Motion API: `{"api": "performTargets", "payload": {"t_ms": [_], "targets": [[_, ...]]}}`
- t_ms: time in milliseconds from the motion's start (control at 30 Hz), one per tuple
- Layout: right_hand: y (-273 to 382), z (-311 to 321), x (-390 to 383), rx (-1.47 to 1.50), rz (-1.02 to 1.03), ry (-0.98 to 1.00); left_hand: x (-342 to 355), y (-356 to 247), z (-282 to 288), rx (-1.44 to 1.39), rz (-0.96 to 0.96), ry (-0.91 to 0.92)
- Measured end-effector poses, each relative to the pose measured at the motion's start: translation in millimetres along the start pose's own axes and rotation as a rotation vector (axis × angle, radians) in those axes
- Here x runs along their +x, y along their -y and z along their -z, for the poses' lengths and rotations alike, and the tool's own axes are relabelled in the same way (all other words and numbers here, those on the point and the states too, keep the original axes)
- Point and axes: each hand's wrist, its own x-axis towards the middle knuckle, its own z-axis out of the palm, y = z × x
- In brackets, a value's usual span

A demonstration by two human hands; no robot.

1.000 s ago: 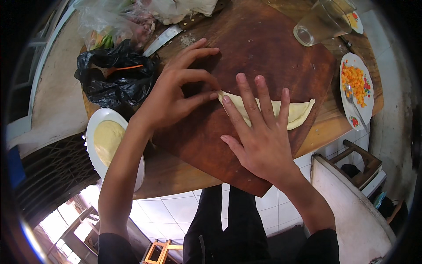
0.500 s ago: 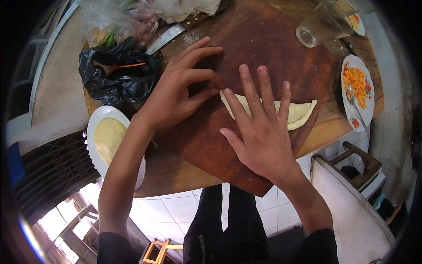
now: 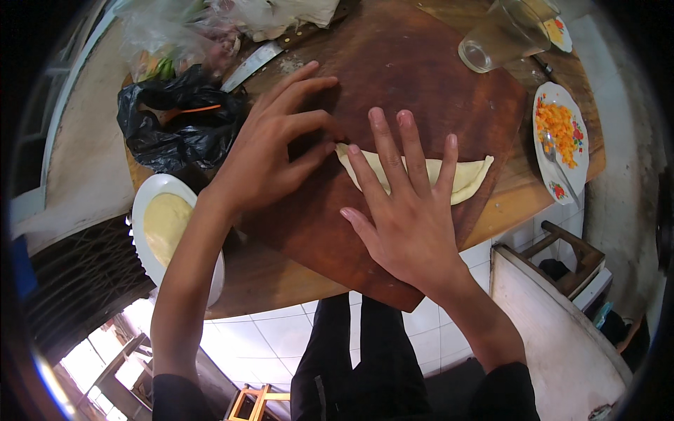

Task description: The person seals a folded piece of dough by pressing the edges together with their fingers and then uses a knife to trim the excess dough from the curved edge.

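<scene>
A pale, folded crescent of dough (image 3: 469, 175) lies on a dark wooden board (image 3: 316, 231). My left hand (image 3: 270, 151) is at its left tip, thumb and index finger pinched there, the other fingers raised and bent. My right hand (image 3: 400, 203) lies palm down over the dough with its fingers spread, hiding much of the middle. To my left, a white plate (image 3: 146, 258) holds a round lump of pale dough (image 3: 166, 221), partly behind my forearm. On the right, a flowered plate (image 3: 541, 168) holds diced orange filling (image 3: 554, 119) and a spoon (image 3: 564, 166).
A clear glass (image 3: 502, 38) stands at the back right, near another small plate (image 3: 560, 41). A knife (image 3: 249, 67) lies behind my left hand, beside a black plastic bag (image 3: 161, 140) and bagged vegetables (image 3: 161, 56). The wooden table edge (image 3: 512, 210) borders the board.
Both hands stay at the dough with only slight shifts of the fingers. The whole view has shifted a little, with table and hands appearing slightly further left.
</scene>
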Motion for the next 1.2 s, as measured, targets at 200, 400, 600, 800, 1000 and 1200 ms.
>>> {"api": "performTargets", "payload": {"t_ms": [200, 400, 600, 800, 1000, 1200], "targets": [[-28, 16, -34, -0.018, -0.119, -0.132, -7, -21, 0, 0.077, 0.104, -0.096], [-80, 13, -98, 0.155, -0.318, -0.284, -39, -65, -21, 0.098, 0.126, -0.206], [-86, 8, -88, 0.259, -0.232, -0.206, -64, -87, -42, 0.175, 0.131, -0.139], [-92, 10, -82, 0.075, -0.27, -0.097, -63, -96, -49, 0.268, 0.139, -0.059], [-92, 10, -81, 0.031, -0.263, -0.099, -58, -94, -59, 0.234, 0.116, -0.138], [-84, 10, -77, 0.048, -0.14, -0.255, -48, -95, -67, 0.2, 0.024, -0.19]]}}
